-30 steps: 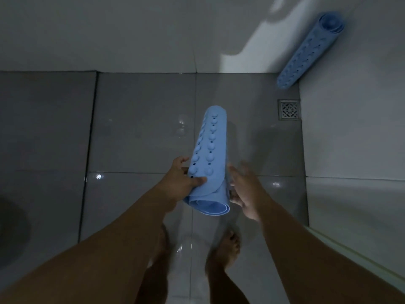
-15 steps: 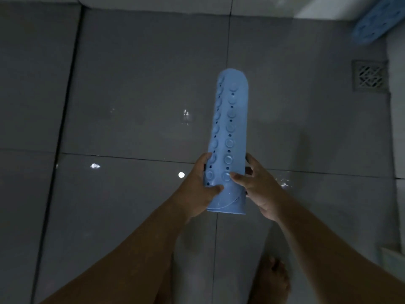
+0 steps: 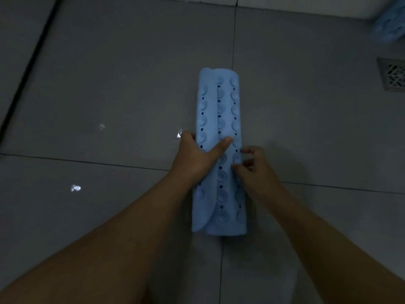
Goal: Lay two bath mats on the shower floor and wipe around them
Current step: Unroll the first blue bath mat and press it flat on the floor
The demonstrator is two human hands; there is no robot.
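While my left hand [image 3: 192, 159] gripped the rolled mat [image 3: 219, 150] mid-frame, right hand [image 3: 254, 170] pinched its edge — nothing unrolled, second mat [image 3: 390, 25] upper right, wiping left.

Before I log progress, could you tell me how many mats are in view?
2: one rolled mat under both hands at centre, another mat cut off at top right.

Both forearms stretched forward, left hand [image 3: 195, 156] gripping — thumb laid across, right hand [image 3: 255, 170] fingers curled, pinching.
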